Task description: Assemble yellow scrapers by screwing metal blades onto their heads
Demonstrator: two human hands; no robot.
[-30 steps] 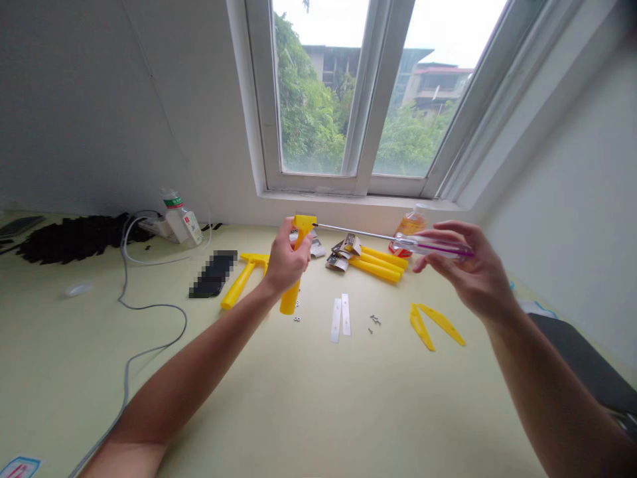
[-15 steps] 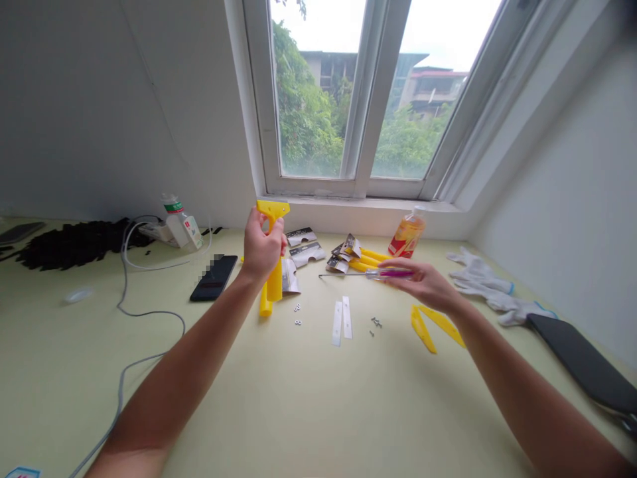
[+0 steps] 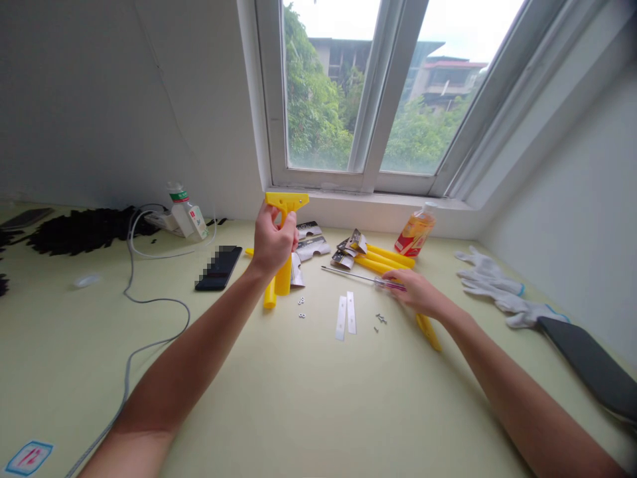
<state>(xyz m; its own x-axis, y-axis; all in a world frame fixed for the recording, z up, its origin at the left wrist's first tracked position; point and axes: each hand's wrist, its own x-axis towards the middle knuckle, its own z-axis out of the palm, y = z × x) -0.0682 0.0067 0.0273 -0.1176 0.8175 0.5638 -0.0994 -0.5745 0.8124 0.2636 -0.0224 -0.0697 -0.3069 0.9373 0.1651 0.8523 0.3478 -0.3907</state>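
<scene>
My left hand is closed round the handle of a yellow scraper, held upright with its wide head on top. Low over the table, my right hand grips the clear and purple handle of a screwdriver, whose shaft points left. Below the screwdriver lie two flat metal blades, with several small screws to their right and several nuts to their left. A yellow plastic piece is partly hidden under my right hand. Another yellow handle lies behind the held scraper.
Yellow scrapers with card labels lie at the back, near a drink bottle. Loose cards and a phone are on the left. White gloves and a dark flat object lie right. A grey cable crosses the left side.
My right hand has lowered with the screwdriver, towards the table and over the yellow plastic pieces. The scraper in my left hand has turned so its head shows wider. The view has shifted slightly.
</scene>
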